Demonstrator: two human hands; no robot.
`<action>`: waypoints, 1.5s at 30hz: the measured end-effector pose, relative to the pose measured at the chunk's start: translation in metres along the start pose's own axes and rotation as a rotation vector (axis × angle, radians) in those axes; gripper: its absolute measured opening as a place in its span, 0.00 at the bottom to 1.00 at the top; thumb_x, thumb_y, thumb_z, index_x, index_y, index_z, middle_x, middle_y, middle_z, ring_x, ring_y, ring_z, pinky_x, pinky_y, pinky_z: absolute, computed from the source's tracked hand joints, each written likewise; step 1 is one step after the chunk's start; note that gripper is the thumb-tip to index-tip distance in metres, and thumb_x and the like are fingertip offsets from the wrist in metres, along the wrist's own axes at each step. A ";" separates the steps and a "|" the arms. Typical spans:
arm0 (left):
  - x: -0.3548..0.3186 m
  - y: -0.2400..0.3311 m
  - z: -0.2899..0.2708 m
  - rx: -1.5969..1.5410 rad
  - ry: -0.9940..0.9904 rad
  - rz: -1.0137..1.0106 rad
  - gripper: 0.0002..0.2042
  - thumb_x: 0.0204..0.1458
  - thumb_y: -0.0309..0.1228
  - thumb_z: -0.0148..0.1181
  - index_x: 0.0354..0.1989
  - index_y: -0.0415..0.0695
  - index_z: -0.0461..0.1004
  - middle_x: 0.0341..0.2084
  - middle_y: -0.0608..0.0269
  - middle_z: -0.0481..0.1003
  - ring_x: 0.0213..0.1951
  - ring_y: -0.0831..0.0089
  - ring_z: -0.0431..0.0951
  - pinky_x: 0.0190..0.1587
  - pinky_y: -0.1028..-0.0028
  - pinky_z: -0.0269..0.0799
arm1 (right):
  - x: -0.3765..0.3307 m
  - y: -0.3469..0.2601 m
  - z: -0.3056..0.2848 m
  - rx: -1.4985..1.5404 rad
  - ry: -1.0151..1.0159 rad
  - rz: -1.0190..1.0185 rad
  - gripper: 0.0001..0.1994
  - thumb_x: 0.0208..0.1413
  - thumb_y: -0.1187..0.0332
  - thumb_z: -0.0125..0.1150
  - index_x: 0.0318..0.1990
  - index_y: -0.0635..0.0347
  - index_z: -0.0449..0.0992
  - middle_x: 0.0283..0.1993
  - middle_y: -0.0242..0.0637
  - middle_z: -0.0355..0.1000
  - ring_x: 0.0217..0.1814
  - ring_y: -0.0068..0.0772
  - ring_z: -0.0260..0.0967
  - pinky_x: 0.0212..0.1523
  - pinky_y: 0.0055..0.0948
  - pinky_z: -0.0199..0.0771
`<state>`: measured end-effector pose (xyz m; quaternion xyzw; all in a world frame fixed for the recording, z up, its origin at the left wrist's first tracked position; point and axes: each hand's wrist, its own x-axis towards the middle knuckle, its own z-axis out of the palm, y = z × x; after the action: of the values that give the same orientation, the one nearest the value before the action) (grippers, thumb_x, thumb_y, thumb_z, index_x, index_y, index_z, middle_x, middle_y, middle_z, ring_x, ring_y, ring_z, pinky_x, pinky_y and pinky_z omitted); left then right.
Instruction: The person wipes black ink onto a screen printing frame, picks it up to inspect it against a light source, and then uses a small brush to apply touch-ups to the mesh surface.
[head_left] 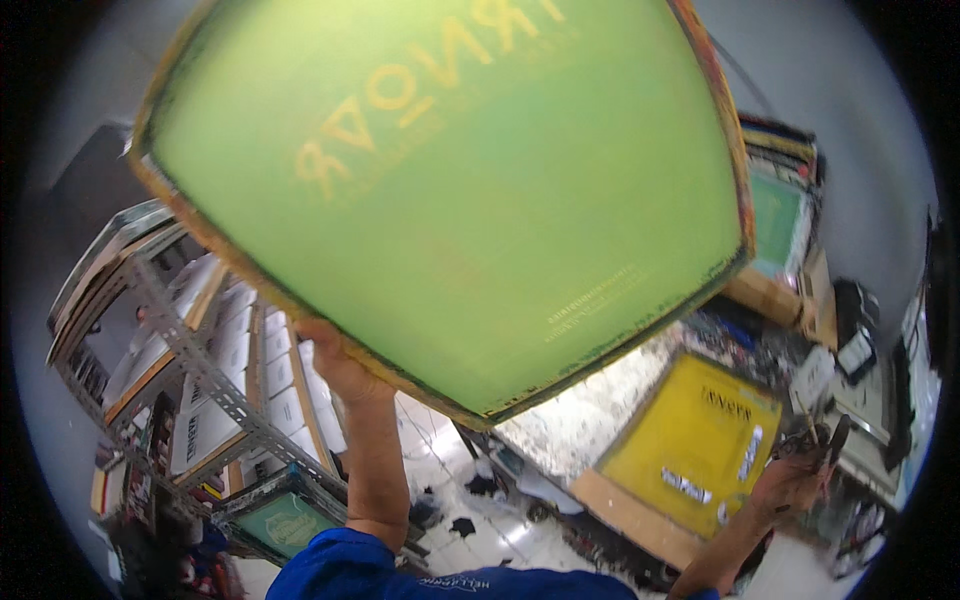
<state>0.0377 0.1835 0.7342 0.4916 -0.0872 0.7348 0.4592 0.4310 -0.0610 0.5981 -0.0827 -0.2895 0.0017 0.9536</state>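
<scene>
A large screen-printing frame [480, 220] with green mesh and pale lettering is raised up close, filling the upper middle of the view. My left hand [350, 372] is closed around its lower left edge, with the arm stretched upward. Low on the right, my right hand [790, 480] is closed around a small dark object that I cannot make out. Beside that hand, a yellow screen [700, 440] with dark lettering and white strips lies on a worktable [580, 420].
On the left stands a metal rack [190, 330] loaded with flat white boxes. Below it leans another green screen [280, 525]. More screens [775, 220] are stacked at the far right, near a cardboard box [815, 300]. Dark scraps [462, 526] lie on the tiled floor.
</scene>
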 end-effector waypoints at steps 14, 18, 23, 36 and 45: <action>0.091 0.115 0.055 0.053 -0.060 0.223 0.28 0.53 0.51 0.51 0.53 0.41 0.64 0.43 0.57 0.73 0.43 0.66 0.75 0.44 0.65 0.74 | 0.051 0.019 0.338 -0.449 -1.146 -0.913 0.48 0.31 0.60 0.73 0.64 0.61 0.55 0.62 0.51 0.54 0.53 0.42 0.64 0.43 0.35 0.71; 0.090 0.135 0.066 0.097 -0.085 0.252 0.28 0.54 0.52 0.50 0.54 0.41 0.63 0.43 0.58 0.72 0.43 0.66 0.75 0.45 0.65 0.74 | 0.052 0.008 0.365 -0.490 -1.260 -0.928 0.60 0.17 0.56 0.75 0.67 0.59 0.49 0.65 0.50 0.51 0.53 0.43 0.61 0.43 0.38 0.69; 0.092 0.153 0.065 0.080 -0.085 0.275 0.29 0.54 0.52 0.49 0.55 0.39 0.61 0.44 0.57 0.71 0.44 0.66 0.74 0.46 0.66 0.73 | 0.051 0.001 0.382 -0.419 -1.268 -0.917 0.51 0.30 0.58 0.72 0.66 0.59 0.52 0.63 0.48 0.55 0.47 0.38 0.63 0.38 0.34 0.69; 0.119 0.172 0.083 0.089 -0.157 0.316 0.27 0.55 0.52 0.49 0.52 0.40 0.63 0.41 0.58 0.72 0.41 0.68 0.75 0.43 0.68 0.74 | 0.041 0.008 0.434 -0.152 -0.893 -0.620 0.16 0.55 0.82 0.48 0.52 0.61 0.68 0.35 0.39 0.72 0.28 0.22 0.66 0.27 0.20 0.63; 0.133 0.149 0.084 0.086 -0.077 0.334 0.28 0.53 0.53 0.51 0.52 0.41 0.64 0.42 0.60 0.72 0.43 0.67 0.74 0.45 0.66 0.73 | 0.051 0.020 0.466 -0.260 -0.760 -0.739 0.11 0.54 0.77 0.55 0.46 0.59 0.74 0.25 0.30 0.70 0.23 0.15 0.61 0.23 0.17 0.59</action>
<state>-0.0339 0.1293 0.9315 0.5170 -0.1536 0.7845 0.3059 0.2170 0.0346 1.0051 -0.0862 -0.6214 -0.3395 0.7008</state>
